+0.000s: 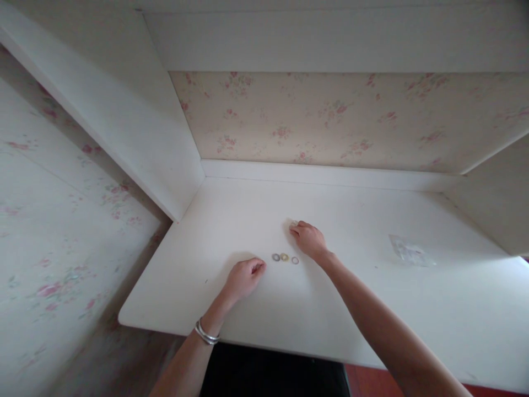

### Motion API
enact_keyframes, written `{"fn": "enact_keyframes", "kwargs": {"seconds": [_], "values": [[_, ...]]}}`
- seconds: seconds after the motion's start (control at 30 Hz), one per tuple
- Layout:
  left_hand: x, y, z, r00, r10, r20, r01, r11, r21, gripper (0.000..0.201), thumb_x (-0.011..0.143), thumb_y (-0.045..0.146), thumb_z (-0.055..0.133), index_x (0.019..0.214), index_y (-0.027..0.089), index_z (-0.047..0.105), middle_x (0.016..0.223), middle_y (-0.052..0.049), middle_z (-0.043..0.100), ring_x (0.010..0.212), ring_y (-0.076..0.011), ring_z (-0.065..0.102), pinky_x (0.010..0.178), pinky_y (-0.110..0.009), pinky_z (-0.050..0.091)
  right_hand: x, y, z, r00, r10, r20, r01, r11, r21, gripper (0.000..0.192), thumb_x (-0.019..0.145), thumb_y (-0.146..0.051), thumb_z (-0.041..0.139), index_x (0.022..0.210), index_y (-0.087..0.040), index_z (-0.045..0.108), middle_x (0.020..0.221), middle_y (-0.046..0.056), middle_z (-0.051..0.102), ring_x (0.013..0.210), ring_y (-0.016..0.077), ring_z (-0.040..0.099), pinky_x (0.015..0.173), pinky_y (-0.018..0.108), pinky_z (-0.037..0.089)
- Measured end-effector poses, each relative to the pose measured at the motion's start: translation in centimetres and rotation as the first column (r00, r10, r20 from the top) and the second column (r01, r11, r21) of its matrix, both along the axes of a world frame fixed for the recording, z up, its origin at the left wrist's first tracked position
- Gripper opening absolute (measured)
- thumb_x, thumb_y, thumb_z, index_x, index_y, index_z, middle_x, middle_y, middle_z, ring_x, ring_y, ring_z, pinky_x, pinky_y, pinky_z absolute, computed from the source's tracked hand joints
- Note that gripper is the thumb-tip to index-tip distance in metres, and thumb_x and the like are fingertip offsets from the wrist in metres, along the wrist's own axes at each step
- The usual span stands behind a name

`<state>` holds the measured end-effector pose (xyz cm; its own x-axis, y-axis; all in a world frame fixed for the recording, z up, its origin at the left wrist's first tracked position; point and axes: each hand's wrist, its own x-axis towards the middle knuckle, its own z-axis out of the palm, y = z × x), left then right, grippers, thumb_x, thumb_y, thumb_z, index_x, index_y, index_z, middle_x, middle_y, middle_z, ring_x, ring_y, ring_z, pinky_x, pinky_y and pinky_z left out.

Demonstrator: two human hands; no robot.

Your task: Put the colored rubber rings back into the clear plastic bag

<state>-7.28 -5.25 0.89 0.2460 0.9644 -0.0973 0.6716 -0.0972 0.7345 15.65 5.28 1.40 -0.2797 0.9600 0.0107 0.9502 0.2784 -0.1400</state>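
Observation:
My right hand (pixel 308 238) is closed over the tabletop, its fingertips pinching a small pale ring (pixel 293 223) that is partly covered by the fingers. Just nearer to me, three small rings lie flat in a row: a grey ring (pixel 276 257), a yellowish ring (pixel 285 257) almost touching it, and a thinner pinkish-grey ring (pixel 295 261) a little apart on the right. My left hand (pixel 244 277) rests on the table to the left of the row, fingers curled in, with nothing visible in them. Silver bangles (pixel 206 333) circle the left wrist.
A crumpled clear plastic bag (pixel 411 252) lies on the right part of the white desk (pixel 339 309). White panels (pixel 136 105) enclose the desk at the left, right and above. Floral wallpaper (pixel 306 118) covers the back wall. The desk's rounded left corner (pixel 124 317) is in view.

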Motion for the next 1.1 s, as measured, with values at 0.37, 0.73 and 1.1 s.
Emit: {"fn": "enact_keyframes", "kwargs": {"seconds": [0.37,0.73,1.1], "values": [[-0.2,-0.2,-0.3,1.0,0.011,0.011,-0.011,1.0,0.023,0.032,0.089,0.039,0.041,0.092,0.022,0.067,0.078,-0.001,0.069,0.068,-0.0146,0.061,0.064,-0.023,0.044,-0.3,0.3,0.4,1.0,-0.022,-0.011,0.022,1.0,-0.006,0.033,0.094,-0.033,0.035,0.096,-0.025,0.067,0.095,0.004,0.061,0.082,0.0147,0.058,0.066,0.025,0.035],[-0.2,-0.2,-0.2,1.0,0.002,-0.006,-0.001,0.999,0.047,0.032,0.09,0.039,0.039,0.09,0.022,0.066,0.075,-0.001,0.068,0.065,-0.0141,0.059,0.06,-0.023,0.041,-0.9,0.2,0.1,1.0,-0.018,-0.011,0.018,0.996,0.083,0.033,0.095,-0.029,0.035,0.094,-0.021,0.067,0.094,0.007,0.062,0.084,0.0166,0.057,0.073,0.028,0.037],[-0.1,-0.2,-0.1,1.0,0.002,0.011,-0.002,1.0,0.015,0.032,0.09,0.038,0.04,0.09,0.021,0.066,0.077,-0.001,0.068,0.067,-0.0139,0.059,0.061,-0.022,0.04,1.8,-5.3,-0.3,0.908,0.124,-0.401,-0.027,0.971,0.239,0.031,0.094,-0.034,0.039,0.092,-0.021,0.068,0.082,0.005,0.062,0.076,0.0154,0.057,0.071,0.026,0.042]]}}
